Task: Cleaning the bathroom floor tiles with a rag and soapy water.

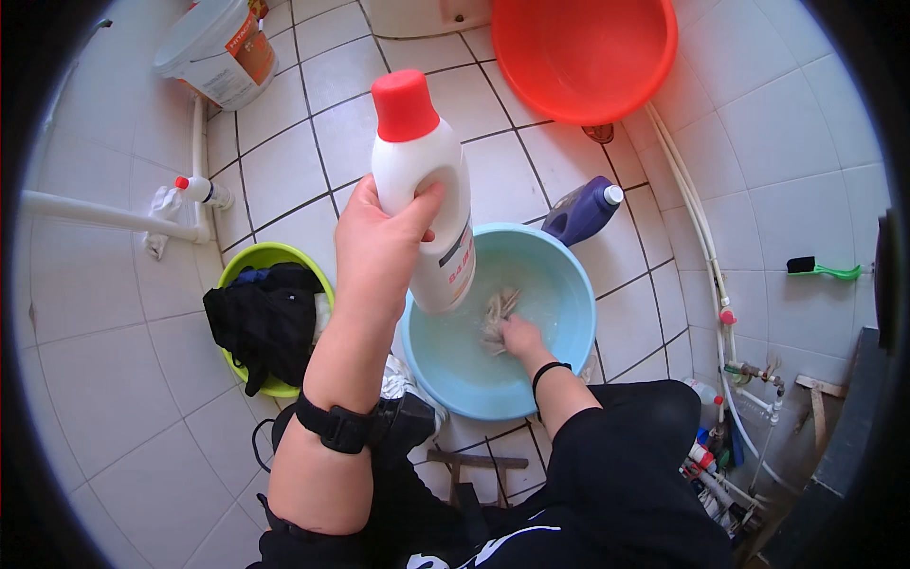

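Note:
My left hand (379, 232) is wrapped round the handle of a white plastic bottle (453, 261) with a red cap (406, 104). The bottle is held up, cap upward, over the left side of a light blue basin (580, 322). Cloudy water lies in the basin. There my right hand (521, 337) grips a wet greyish-beige cloth (498, 318); its fingertips are partly hidden by the cloth and water. A purple bottle (580, 211) with a white cap leans just beyond the basin's far right rim.
Dark clothes (265, 322) heap over a lime-green basin (270, 254) at left. A red basin (583, 57) and a white bucket (223, 57) stand farther off. White pipes (104, 213) jut from the left wall. A green brush (823, 269) hangs on the right wall, above taps and hoses (758, 379).

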A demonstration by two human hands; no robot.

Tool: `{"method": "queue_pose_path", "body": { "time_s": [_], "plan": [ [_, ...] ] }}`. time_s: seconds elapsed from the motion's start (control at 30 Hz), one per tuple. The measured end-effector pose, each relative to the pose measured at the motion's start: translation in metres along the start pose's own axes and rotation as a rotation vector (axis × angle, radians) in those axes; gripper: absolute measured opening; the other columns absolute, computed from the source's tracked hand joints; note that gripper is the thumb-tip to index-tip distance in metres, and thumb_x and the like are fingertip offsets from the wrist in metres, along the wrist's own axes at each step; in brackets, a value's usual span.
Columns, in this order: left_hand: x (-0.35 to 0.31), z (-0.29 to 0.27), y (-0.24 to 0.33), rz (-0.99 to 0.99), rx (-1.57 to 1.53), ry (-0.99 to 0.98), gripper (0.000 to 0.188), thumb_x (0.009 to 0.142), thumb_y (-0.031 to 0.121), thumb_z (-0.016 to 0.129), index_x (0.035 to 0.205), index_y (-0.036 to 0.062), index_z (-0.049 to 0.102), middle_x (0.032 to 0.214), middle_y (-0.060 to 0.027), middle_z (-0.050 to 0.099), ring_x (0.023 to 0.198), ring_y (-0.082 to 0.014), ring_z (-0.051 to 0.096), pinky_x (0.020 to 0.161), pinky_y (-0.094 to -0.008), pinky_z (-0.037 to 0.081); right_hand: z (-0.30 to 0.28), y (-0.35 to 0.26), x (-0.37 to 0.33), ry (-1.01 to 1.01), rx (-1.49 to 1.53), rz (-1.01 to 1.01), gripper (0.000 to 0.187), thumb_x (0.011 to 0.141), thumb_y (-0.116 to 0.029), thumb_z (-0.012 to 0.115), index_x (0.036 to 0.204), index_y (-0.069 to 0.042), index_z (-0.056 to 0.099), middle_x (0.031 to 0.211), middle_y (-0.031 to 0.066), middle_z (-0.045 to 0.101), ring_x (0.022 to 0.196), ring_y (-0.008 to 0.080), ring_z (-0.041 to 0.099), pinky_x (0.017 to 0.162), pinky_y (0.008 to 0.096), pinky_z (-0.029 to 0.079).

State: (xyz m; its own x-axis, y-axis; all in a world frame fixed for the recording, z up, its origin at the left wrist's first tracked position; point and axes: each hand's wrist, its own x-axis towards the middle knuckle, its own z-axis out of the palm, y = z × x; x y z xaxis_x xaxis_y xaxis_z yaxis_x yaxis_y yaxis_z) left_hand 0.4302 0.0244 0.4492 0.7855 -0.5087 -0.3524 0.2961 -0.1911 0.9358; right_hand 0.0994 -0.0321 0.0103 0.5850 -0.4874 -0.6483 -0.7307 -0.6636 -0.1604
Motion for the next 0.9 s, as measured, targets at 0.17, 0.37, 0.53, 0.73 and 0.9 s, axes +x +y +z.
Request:
{"method": "queue_pose_path", "body": {
  "time_s": [0.17,0.37,0.53,0.73,0.9],
  "plan": [
    [-0.014,-0.004,0.007,0.019,-0.013,-0.01,0.04,0.091,0.022,0.084,0.121,0.0001,0.069,0.105,-0.0077,0.077,0.081,-0.0127,0.068,0.079,-0.0323,0.057,0.014,0.036,0.003,0.193,0.176,0.116,0.023,0.094,-0.012,0.066,0.116,-0.007,0.072,0.119,0.0206,0.073,0.109,0.0421,0.073,0.098,0.0529,0.059],
    [-0.043,-0.013,0.008,0.012,0.014,-0.013,0.031,0.093,0.012,0.079,0.119,0.0044,0.064,0.091,0.0002,0.067,0.077,-0.0082,0.057,0.079,-0.0296,0.049,-0.037,0.036,-0.013,-0.167,1.421,0.262,0.024,0.092,-0.013,0.067,0.114,-0.009,0.077,0.109,0.0111,0.079,0.107,0.0344,0.074,0.098,0.0436,0.058],
    [-0.07,-0.023,0.01,0.057,0.037,-0.019,0.041,0.09,0.02,0.083,0.122,0.0,0.068,0.104,-0.0081,0.076,0.081,-0.0132,0.068,0.08,-0.0334,0.057,-0.082,0.009,-0.076,-0.243,2.218,0.255,0.039,0.096,-0.022,0.067,0.132,-0.007,0.069,0.133,0.0142,0.073,0.125,0.0353,0.067,0.114,0.0526,0.049],
    [-0.11,-0.023,0.007,0.093,-0.007,-0.054,0.041,0.088,0.019,0.083,0.121,0.0001,0.069,0.102,-0.0086,0.076,0.081,-0.0137,0.068,0.079,-0.0337,0.057,-0.117,-0.008,-0.125,-0.154,2.461,0.029,0.039,0.107,-0.03,0.059,0.137,-0.007,0.066,0.143,0.0146,0.07,0.133,0.0387,0.065,0.116,0.0587,0.047],
    [-0.122,0.014,-0.021,0.13,-0.006,-0.187,0.039,0.09,0.014,0.081,0.124,0.0002,0.07,0.1,-0.0083,0.077,0.08,-0.0142,0.068,0.076,-0.0332,0.058,-0.122,0.021,-0.146,0.104,2.631,-0.084,0.035,0.106,-0.026,0.057,0.134,-0.008,0.067,0.129,0.014,0.075,0.115,0.037,0.074,0.098,0.0514,0.062]
  ]
}}
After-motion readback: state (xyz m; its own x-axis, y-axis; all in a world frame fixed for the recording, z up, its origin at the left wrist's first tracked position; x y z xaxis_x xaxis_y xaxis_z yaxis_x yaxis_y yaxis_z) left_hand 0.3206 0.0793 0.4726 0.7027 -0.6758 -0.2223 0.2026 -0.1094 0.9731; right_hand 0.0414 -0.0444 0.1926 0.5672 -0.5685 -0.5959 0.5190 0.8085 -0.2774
